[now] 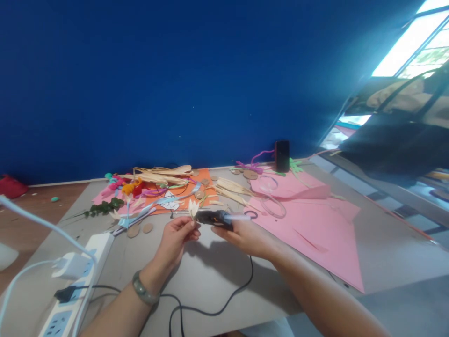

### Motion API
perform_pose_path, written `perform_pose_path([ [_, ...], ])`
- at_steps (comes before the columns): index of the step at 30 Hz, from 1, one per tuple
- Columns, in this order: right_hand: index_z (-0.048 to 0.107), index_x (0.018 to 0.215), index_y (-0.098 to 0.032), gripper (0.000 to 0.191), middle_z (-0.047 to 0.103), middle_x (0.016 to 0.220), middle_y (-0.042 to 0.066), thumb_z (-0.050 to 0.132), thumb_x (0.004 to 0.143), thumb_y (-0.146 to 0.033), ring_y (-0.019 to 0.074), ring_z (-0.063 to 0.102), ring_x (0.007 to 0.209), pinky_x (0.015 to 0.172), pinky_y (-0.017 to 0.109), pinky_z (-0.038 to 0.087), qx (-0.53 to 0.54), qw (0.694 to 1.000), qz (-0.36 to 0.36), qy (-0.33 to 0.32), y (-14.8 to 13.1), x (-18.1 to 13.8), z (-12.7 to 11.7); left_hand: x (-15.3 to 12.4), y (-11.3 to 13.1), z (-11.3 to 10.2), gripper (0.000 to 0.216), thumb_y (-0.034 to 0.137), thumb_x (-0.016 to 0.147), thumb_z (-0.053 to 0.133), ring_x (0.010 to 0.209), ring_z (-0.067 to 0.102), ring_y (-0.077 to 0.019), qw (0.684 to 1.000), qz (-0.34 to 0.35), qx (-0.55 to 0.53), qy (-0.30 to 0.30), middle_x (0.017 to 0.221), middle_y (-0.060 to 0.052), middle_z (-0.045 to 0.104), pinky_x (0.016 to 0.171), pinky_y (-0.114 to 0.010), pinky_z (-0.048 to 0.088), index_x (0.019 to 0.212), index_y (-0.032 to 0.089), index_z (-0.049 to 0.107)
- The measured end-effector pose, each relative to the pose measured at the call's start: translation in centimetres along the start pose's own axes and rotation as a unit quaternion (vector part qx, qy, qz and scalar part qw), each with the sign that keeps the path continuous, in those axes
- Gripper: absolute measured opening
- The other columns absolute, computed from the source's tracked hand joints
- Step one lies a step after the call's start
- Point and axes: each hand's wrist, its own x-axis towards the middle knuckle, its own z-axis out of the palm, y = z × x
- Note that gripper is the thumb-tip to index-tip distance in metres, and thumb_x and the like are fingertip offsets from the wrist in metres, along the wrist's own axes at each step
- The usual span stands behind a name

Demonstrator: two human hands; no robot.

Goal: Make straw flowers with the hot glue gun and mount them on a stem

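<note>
My left hand (180, 236) pinches a small cream-coloured flower (193, 208) made of pale, husk-like petals, which stand up above the fingertips. A black hot glue gun (213, 217) lies in my right hand (247, 236), its nozzle pointing left and close to the base of the flower; whether they touch I cannot tell. From the gun's rear a translucent glue stick (239, 217) sticks out to the right. The fingers of my right hand wrap round the handle, which is mostly hidden. A black cord (224, 311) loops over the table beneath my hands.
A white power strip (100, 248) with plugs and white cables stands at the left. Dried husk strips (161, 175), orange paper (210, 192), yarn pieces and wooden discs (147, 228) lie at the back. Pink sheets (329, 234) cover the right side. A phone (282, 156) leans against the blue partition.
</note>
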Motion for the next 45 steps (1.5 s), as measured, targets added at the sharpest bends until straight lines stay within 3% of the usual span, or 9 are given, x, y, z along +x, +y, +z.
perform_pose_path([
  [17,0.065,0.086,-0.016,0.025,0.066,0.079,0.005,0.047,0.091,-0.034,0.0175,0.058,0.071,0.062,0.026,0.041,-0.008,1.0,-0.02,-0.009,0.5,0.09,0.04,0.0,-0.1,0.04,0.022,0.027,0.064,0.081,0.052,0.061,-0.0096,1.0,0.001,-0.005,-0.01,0.063,-0.004,0.07,0.051,-0.018,0.05,0.073,0.012,0.068],
  [23,0.065,0.087,-0.016,0.027,0.064,0.072,0.004,0.046,0.091,-0.034,0.0162,0.057,0.064,0.061,0.026,0.041,-0.002,1.0,-0.011,0.009,0.41,0.12,-0.01,0.08,-0.16,0.04,0.022,0.027,0.064,0.081,0.053,0.062,-0.0101,1.0,0.0,0.008,-0.005,0.069,-0.006,0.072,0.052,-0.019,0.051,0.075,0.012,0.069],
  [30,0.064,0.09,-0.016,0.024,0.066,0.085,0.006,0.047,0.09,-0.033,0.0183,0.059,0.075,0.065,0.026,0.042,-0.004,0.999,-0.032,-0.012,0.53,0.16,-0.25,0.16,-0.26,-0.01,0.022,0.027,0.064,0.08,0.053,0.062,-0.0102,1.0,0.005,0.007,-0.013,0.065,-0.004,0.07,0.052,-0.02,0.051,0.075,0.012,0.068],
  [45,0.064,0.088,-0.016,0.025,0.066,0.082,0.006,0.048,0.09,-0.035,0.0182,0.058,0.073,0.064,0.026,0.042,0.018,0.999,-0.03,-0.007,0.61,0.07,-0.29,-0.03,-0.2,-0.06,0.022,0.028,0.065,0.08,0.053,0.062,-0.0105,1.0,0.001,0.02,-0.016,0.063,-0.004,0.07,0.053,-0.02,0.05,0.075,0.012,0.069],
])
